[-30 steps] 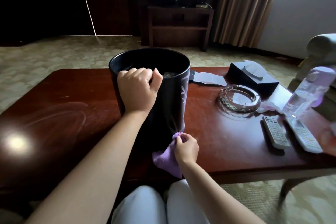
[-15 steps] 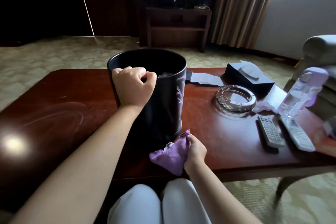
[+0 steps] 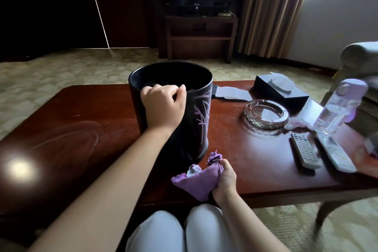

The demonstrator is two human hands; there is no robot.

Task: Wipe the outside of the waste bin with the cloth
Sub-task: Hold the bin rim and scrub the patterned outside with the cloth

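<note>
We see the black waste bin (image 3: 196, 120) upright on the wooden table (image 3: 71, 139); the left hand (image 3: 163, 106) curls over its near rim, gripping it; the right hand (image 3: 224, 178) pinches the bunched purple cloth (image 3: 194, 182) just beside the bin's base, apparently off its wall.

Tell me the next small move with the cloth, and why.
Probably bring the purple cloth back against the bin's lower wall and wipe upward. The right hand pinches it bunched, just off the bin's base, while the left hand grips the rim, steadying it.
</note>
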